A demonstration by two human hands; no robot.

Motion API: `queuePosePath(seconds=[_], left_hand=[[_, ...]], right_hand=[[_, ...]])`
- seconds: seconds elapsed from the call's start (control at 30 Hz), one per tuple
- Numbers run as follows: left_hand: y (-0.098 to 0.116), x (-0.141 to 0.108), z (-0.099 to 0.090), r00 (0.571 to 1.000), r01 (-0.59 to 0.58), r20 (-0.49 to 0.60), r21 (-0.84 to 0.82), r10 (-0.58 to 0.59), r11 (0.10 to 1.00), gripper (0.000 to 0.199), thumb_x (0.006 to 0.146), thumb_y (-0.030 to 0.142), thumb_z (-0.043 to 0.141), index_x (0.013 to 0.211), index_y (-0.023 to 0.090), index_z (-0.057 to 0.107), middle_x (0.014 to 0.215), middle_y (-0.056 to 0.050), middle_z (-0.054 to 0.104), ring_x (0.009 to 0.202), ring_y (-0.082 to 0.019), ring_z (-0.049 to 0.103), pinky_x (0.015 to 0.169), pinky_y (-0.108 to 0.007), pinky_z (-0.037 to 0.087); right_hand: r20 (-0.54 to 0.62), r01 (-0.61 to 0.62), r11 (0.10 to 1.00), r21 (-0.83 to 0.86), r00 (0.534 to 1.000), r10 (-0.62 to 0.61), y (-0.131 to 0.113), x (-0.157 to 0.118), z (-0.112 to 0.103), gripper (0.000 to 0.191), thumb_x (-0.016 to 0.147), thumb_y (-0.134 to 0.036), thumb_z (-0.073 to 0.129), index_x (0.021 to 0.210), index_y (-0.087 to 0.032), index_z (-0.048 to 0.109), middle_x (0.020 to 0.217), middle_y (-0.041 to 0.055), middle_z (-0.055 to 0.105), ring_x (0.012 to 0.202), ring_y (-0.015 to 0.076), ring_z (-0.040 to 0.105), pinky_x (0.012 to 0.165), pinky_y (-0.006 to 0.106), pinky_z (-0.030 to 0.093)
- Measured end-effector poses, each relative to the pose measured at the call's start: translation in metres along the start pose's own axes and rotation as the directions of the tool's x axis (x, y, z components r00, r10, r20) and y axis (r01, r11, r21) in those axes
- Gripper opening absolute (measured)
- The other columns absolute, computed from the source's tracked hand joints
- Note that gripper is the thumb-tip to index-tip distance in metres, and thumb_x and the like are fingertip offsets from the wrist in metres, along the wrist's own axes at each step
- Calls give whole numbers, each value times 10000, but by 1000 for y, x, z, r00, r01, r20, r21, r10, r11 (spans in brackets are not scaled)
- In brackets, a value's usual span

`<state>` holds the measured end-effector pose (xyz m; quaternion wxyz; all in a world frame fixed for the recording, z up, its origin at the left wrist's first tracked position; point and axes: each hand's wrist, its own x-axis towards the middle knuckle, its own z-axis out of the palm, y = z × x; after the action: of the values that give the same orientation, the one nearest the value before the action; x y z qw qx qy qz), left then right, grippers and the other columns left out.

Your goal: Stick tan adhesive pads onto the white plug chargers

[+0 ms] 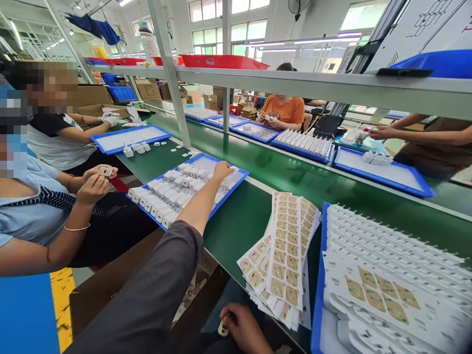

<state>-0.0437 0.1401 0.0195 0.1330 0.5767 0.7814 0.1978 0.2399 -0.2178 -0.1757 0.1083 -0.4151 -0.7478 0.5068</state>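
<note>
My left hand (222, 170) reaches over the blue-rimmed tray (241, 176) at its far right corner. Its fingers are closed around a white piece at the fingertips, apparently a charger, mostly hidden. Rows of white plug chargers (191, 183) fill much of that tray. Low at the bottom edge, my right hand (245, 327) grips a small charger (222, 328) with a beige face; the fingers cover most of it. To the right of my hands, sheets of beige stickers (285, 246) lie fanned in a stack on the green table (228, 231).
A large tray (324, 275) of white chargers stands on the right, a partly used sticker sheet (383, 295) on top. At left, a co-worker's hands (98, 182) hold a charger. A metal post (173, 88) and shelf (295, 81) cross above. Cardboard boxes (110, 285) sit below the table.
</note>
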Motion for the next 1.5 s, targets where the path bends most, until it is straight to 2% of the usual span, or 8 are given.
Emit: queuePosePath(seconds=[0.37, 0.67, 0.77, 0.9, 1.0, 1.1, 1.27, 1.5], left_hand=[[32, -21, 14, 994, -3, 106, 39, -2, 999, 362, 958, 355, 623, 1262, 161, 594, 1269, -107, 621, 1097, -239, 641, 922, -452, 566], [21, -57, -70, 989, -118, 88, -41, 121, 992, 364, 968, 382, 603, 1240, 141, 609, 1247, -98, 633, 1070, -238, 651, 924, -445, 565], [-3, -109, -120, 978, -195, 56, -85, 200, 977, 408, 991, 419, 540, 1256, 119, 622, 1235, -81, 672, 1055, -209, 649, 960, -373, 523], [-46, -246, -151, 953, -293, 19, -190, 302, 937, 426, 954, 525, 536, 1195, 209, 690, 1133, -29, 743, 993, -182, 672, 889, -261, 510], [-71, -348, -113, 893, -203, 312, -365, 325, 909, 346, 905, 491, 616, 1111, 238, 731, 978, -20, 772, 861, -180, 707, 794, -248, 537], [-92, -402, -34, 881, 67, 445, -453, 160, 889, 459, 852, 450, 663, 1255, 231, 646, 1162, -64, 741, 992, -214, 706, 855, -289, 549], [-123, -416, 71, 868, 303, 495, -583, 34, 754, 466, 778, 402, 676, 1164, 146, 627, 935, -79, 736, 825, -196, 698, 773, -300, 546], [-145, -413, 97, 836, 380, 549, -590, 8, 713, 378, 719, 468, 733, 933, 170, 641, 746, -17, 693, 667, -161, 655, 639, -264, 500]], right_hand=[[38, -61, 992, 106, 998, 57, 5, -1, -2, 222, 756, -287, 501, 840, -243, 701, 881, 71, 743, 851, 274, 696, 753, 339, 470], [22, -17, 992, 128, 1000, 14, 6, 2, -2, 184, 747, -234, 547, 805, -286, 714, 799, 41, 739, 793, 286, 696, 712, 366, 479], [27, 9, 991, 136, 1000, -13, 1, 9, -1, 165, 759, -230, 557, 810, -259, 711, 780, 44, 737, 776, 272, 697, 716, 356, 492], [0, 54, 984, 167, 998, -55, -10, 27, 0, 160, 810, -253, 546, 861, -208, 691, 842, 63, 740, 825, 246, 700, 764, 335, 510], [-28, 102, 972, 209, 995, -98, -22, 41, 2, 173, 860, -307, 542, 894, -195, 670, 869, 66, 734, 824, 222, 692, 755, 314, 517], [-50, 142, 959, 244, 990, -134, -35, 50, 9, 168, 868, -316, 553, 908, -198, 666, 866, 56, 733, 810, 206, 690, 741, 297, 517], [-57, 151, 953, 263, 988, -141, -41, 51, 24, 149, 846, -287, 560, 884, -201, 676, 839, 44, 736, 766, 194, 690, 720, 289, 514], [-76, 110, 961, 252, 993, -94, -29, 46, 40, 164, 837, -314, 562, 867, -198, 674, 848, 55, 742, 762, 195, 683, 692, 291, 514]])
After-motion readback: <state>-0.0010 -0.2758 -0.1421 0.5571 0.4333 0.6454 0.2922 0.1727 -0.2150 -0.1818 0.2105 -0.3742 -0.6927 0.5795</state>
